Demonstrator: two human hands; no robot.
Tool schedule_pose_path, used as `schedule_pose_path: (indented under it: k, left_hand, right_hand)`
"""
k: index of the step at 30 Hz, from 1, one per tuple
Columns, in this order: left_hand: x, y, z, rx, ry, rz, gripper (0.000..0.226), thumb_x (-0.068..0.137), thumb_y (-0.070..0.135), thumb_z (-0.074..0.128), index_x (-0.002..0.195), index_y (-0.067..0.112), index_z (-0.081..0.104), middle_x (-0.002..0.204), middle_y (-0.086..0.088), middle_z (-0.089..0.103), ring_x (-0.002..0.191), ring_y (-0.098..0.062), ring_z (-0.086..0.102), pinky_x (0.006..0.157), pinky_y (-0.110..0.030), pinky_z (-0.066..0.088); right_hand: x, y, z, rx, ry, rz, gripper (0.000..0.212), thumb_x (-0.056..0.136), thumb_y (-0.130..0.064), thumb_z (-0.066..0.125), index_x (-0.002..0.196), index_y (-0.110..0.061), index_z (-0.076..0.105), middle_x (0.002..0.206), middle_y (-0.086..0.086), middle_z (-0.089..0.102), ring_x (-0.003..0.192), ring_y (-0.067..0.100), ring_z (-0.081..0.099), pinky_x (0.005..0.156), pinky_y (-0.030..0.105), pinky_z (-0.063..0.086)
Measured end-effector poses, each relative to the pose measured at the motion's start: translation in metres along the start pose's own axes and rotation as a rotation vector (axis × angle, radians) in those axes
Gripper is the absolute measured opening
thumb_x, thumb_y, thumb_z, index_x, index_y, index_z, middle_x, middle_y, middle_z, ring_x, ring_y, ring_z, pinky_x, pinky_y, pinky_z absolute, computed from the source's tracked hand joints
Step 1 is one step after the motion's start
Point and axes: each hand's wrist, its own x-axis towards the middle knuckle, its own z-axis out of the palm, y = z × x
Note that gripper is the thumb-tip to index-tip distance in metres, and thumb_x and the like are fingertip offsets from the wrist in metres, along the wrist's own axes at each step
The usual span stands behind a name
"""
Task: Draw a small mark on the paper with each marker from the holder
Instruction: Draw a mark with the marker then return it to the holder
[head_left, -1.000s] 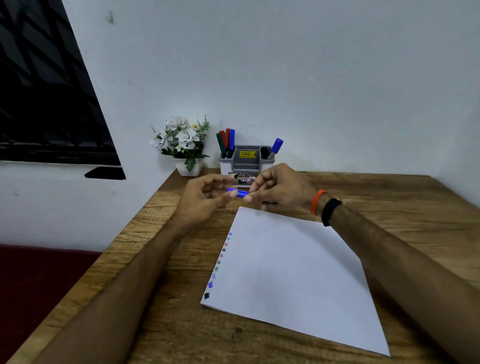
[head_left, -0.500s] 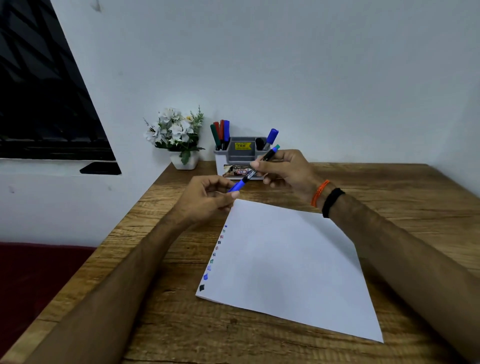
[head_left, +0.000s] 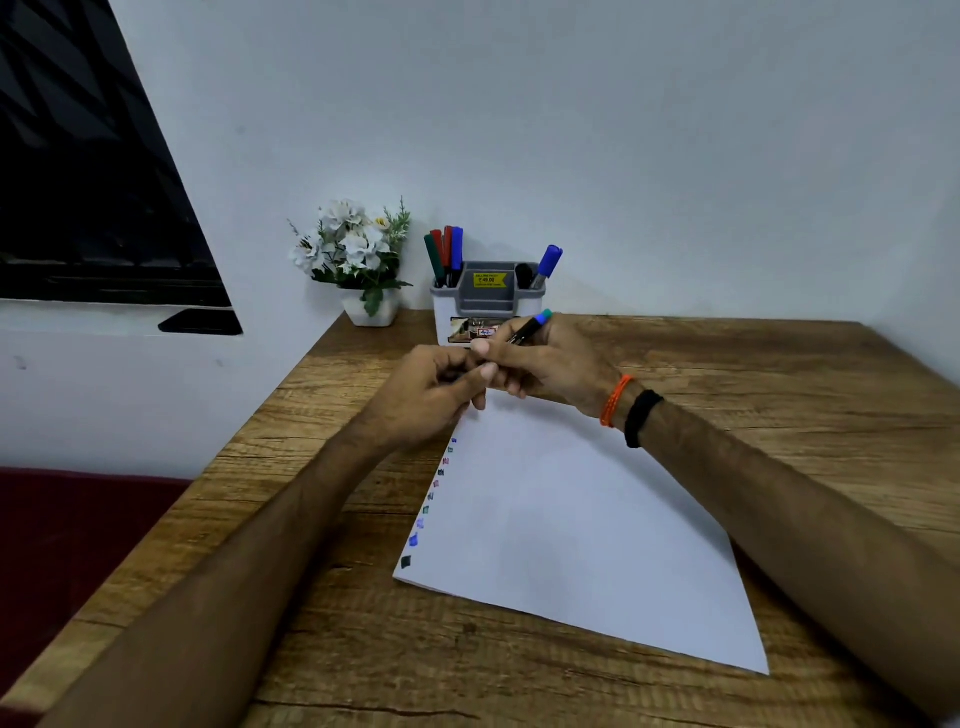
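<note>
Gripping a dark marker (head_left: 527, 328) just before the holder (head_left: 488, 304), the right hand (head_left: 550, 364) meets the left hand (head_left: 431, 395), whose fingers (head_left: 480, 371) curl around something unseen.

A home study corner or small office, by the look of it: a wood-grain desk (head_left: 727, 364) pushed against a plain white wall (head_left: 623, 130). At eleven o'clock stand a potted artificial flower (head_left: 358, 249) and a grey marker holder (head_left: 488, 301) bearing a price sticker, with a dark window (head_left: 78, 182) at ten o'clock.

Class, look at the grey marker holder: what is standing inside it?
The marker holder shows green, red and blue markers at its left, one blue marker at its right. Their lower ends are hidden inside.
</note>
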Motion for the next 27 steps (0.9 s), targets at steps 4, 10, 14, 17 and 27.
schedule_pose_path:
  k: [4, 10, 14, 17, 27]
  left_hand:
    - [-0.001, 0.003, 0.003, 0.017, -0.003, 0.030, 0.020, 0.098, 0.018, 0.053, 0.087, 0.017, 0.070, 0.059, 0.012, 0.060, 0.053, -0.003, 0.049, 0.053, -0.019, 0.040]
    - [0.000, 0.007, 0.003, -0.019, 0.025, 0.061, 0.022, 0.099, 0.019, 0.053, 0.086, 0.016, 0.071, 0.052, 0.010, 0.055, 0.048, -0.008, 0.037, 0.050, -0.021, 0.035]
    - [0.000, 0.007, 0.000, 0.017, 0.036, 0.098, 0.022, 0.097, 0.027, 0.056, 0.084, 0.024, 0.074, 0.064, -0.007, 0.065, 0.053, -0.021, 0.048, 0.053, -0.030, 0.040]
    - [-0.002, 0.015, 0.002, -0.026, 0.014, 0.061, 0.023, 0.098, 0.022, 0.054, 0.094, 0.010, 0.074, 0.072, 0.011, 0.072, 0.060, 0.003, 0.061, 0.060, -0.011, 0.044]
    - [-0.002, -0.002, -0.030, 0.165, 0.022, -0.153, 0.029, 0.075, 0.039, 0.079, 0.099, 0.026, 0.070, 0.064, 0.014, 0.060, 0.055, 0.000, 0.050, 0.059, -0.020, 0.043]
  right_hand:
    - [0.000, 0.001, 0.000, 0.019, -0.005, -0.005, 0.023, 0.090, -0.027, 0.068, 0.075, -0.010, 0.066, 0.065, 0.009, 0.061, 0.050, 0.018, 0.052, 0.048, 0.023, 0.044]
    - [0.000, 0.001, 0.002, 0.117, -0.021, -0.018, 0.025, 0.092, -0.022, 0.066, 0.068, -0.013, 0.065, 0.060, 0.005, 0.058, 0.047, 0.016, 0.052, 0.047, 0.020, 0.044]
    - [0.001, 0.002, 0.002, 0.160, -0.027, -0.028, 0.025, 0.093, -0.019, 0.064, 0.069, -0.012, 0.064, 0.059, 0.004, 0.057, 0.046, 0.014, 0.051, 0.046, 0.018, 0.044]
    - [0.001, 0.001, -0.002, 0.149, -0.021, -0.070, 0.024, 0.094, -0.018, 0.063, 0.071, -0.011, 0.066, 0.057, -0.001, 0.057, 0.046, 0.010, 0.049, 0.047, 0.016, 0.042]
    - [0.003, 0.011, -0.006, 0.140, 0.198, -0.154, 0.014, 0.081, -0.018, 0.078, 0.076, -0.012, 0.066, 0.064, 0.001, 0.063, 0.048, 0.012, 0.054, 0.044, 0.019, 0.043]
